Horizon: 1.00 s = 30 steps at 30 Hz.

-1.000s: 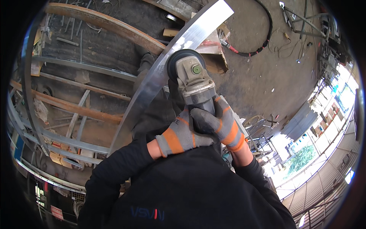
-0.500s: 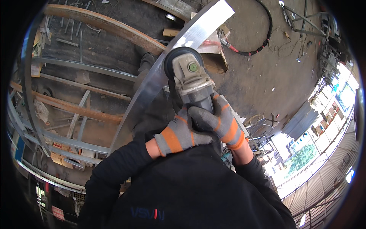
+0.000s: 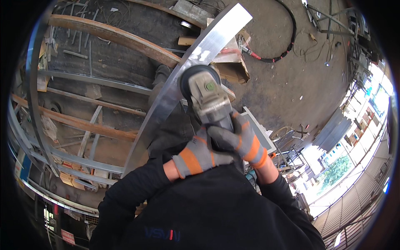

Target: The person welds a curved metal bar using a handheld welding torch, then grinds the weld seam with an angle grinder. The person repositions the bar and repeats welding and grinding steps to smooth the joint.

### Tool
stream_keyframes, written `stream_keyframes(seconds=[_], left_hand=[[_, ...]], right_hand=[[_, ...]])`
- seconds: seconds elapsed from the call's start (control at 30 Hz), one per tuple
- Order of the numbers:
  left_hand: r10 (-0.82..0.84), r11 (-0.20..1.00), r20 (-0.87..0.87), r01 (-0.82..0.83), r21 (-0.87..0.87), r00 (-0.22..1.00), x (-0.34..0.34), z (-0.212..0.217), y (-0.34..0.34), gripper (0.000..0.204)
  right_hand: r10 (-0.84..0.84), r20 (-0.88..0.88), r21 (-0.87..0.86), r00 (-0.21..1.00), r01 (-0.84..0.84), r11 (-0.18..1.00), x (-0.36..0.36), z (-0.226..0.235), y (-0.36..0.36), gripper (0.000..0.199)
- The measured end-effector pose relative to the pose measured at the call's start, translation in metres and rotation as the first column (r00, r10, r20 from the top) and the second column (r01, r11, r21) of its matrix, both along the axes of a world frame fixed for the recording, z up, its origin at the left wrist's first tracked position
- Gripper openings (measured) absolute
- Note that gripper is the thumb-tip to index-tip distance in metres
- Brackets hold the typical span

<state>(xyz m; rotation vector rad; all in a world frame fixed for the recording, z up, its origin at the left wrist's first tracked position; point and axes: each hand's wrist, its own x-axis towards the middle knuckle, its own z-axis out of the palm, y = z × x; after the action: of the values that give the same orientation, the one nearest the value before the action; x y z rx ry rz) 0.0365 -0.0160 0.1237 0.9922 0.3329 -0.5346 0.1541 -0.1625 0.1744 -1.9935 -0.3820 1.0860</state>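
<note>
An angle grinder (image 3: 210, 100) with a grey metal head and a round dark disc (image 3: 183, 86) is in both my hands. Its disc overlaps the right-hand edge of a long, curved, shiny metal bar (image 3: 166, 93); contact under the head is hidden. My left hand (image 3: 199, 156), in a grey and orange work glove, is closed around the rear of the grinder's body from the left. Gloved alike, my right hand (image 3: 243, 139) wraps the body from the right, just behind the head. White bright patches show on the bar beyond the disc.
A rusty curved beam (image 3: 112, 33) meets the bar from the left. Metal crosspieces (image 3: 100, 81) of a frame run below it. Behind the bar lies an open cardboard box (image 3: 235, 71). A thick black cable (image 3: 293, 37) curls over the floor at the far right.
The grinder and both my hands have shifted slightly toward me along the bar. My grip looks the same.
</note>
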Motion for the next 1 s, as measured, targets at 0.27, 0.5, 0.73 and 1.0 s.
stream_keyframes(seconds=[0.27,0.5,0.73,1.0], left_hand=[[-0.056,0.985,0.076,0.043,0.168,0.996,0.003,-0.001,0.008,0.095],[0.032,0.989,0.129,-0.050,0.139,0.991,0.006,0.006,0.014,0.078],[-0.076,0.978,0.185,0.037,0.205,0.980,0.013,0.004,0.017,0.082],[-0.028,0.999,-0.032,0.028,0.014,0.999,0.003,0.012,0.005,0.072]], right_hand=[[-0.099,0.006,0.067,0.995,0.098,0.993,0.004,-0.002,0.013,0.035],[-0.143,-0.279,-0.030,0.950,0.140,0.990,0.014,0.002,0.012,0.059],[-0.157,-0.253,-0.100,0.955,0.135,0.986,0.018,0.003,0.014,0.047],[-0.218,-0.361,-0.012,0.907,0.229,0.973,-0.004,-0.003,-0.001,0.049]])
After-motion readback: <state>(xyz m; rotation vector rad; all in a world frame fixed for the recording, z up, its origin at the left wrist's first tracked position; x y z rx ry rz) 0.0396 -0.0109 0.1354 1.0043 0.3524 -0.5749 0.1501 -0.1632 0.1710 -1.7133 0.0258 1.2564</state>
